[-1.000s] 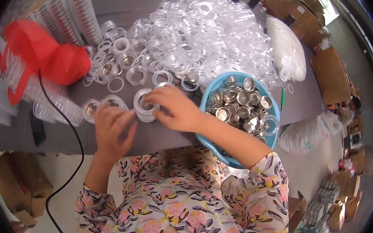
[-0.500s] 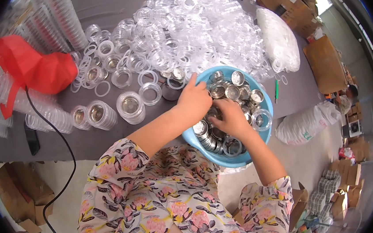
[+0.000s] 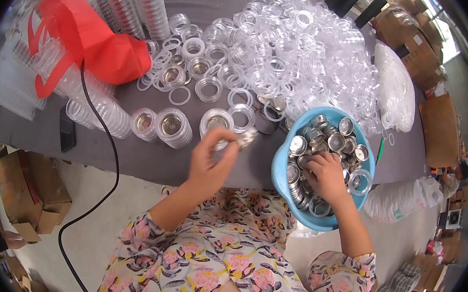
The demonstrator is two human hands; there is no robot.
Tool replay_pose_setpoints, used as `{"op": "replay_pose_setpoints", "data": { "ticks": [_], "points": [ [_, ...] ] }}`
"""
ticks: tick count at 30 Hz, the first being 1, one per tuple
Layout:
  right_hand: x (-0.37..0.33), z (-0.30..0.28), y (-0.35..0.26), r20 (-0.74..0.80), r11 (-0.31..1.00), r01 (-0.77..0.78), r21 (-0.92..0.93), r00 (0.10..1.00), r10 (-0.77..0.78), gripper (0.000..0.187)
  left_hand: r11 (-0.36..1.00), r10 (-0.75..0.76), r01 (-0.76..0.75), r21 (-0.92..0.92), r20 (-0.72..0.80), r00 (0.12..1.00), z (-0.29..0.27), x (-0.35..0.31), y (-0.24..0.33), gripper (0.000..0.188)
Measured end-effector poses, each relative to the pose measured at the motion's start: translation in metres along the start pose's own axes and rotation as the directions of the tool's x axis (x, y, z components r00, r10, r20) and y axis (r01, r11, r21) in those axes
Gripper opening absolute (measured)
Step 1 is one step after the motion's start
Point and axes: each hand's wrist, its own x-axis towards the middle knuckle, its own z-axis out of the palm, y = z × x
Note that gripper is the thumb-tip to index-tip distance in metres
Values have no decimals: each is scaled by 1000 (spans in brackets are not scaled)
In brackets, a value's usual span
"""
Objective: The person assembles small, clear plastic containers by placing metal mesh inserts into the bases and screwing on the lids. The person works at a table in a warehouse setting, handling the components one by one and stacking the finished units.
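Observation:
My left hand is raised over the near table edge, thumb and fingers pinched on a small shiny metal cup, blurred by motion. Just beyond it stands a stack of clear plastic rings with a metal piece inside. My right hand reaches into a light blue plastic basin, its fingers curled down among many round silver metal cups. Its fingertips are hidden in the pile. A clear ring lies on the cups beside that hand.
A large heap of clear plastic rings covers the far table. Left are more ring stacks, a red cloth bag, a black cable and a dark phone. A green pen and full white bag lie right.
My left hand has left the basin's rim and swung left over the table edge with a metal cup. My right hand stays in the basin. The whole view has shifted.

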Motion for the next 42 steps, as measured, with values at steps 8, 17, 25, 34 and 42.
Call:
{"op": "replay_pose_setpoints", "data": {
  "ticks": [8, 17, 25, 34, 42],
  "points": [
    [43, -24, 1, 177, 367, -341, 866, 894, 413, 14, 964, -31, -128, -232, -578, 815, -73, -24, 3, 10],
    [129, -9, -96, -278, 886, 249, 390, 950, -145, 16, 819, 354, -179, 545, -235, 905, -87, -21, 8, 11],
    [139, 15, -107, -139, 923, 324, 208, 944, -300, 15, 792, 381, -217, 571, -184, 906, -90, -26, 0, 12],
    [172, -10, -155, -355, 824, 411, 391, 893, -276, 10, 985, 171, -154, 78, -555, 814, -103, -38, -12, 7],
    [189, 21, -158, -252, 826, 429, 365, 900, -356, 19, 738, 486, -276, 616, -202, 850, -110, -32, -1, 13]
  ]
}}
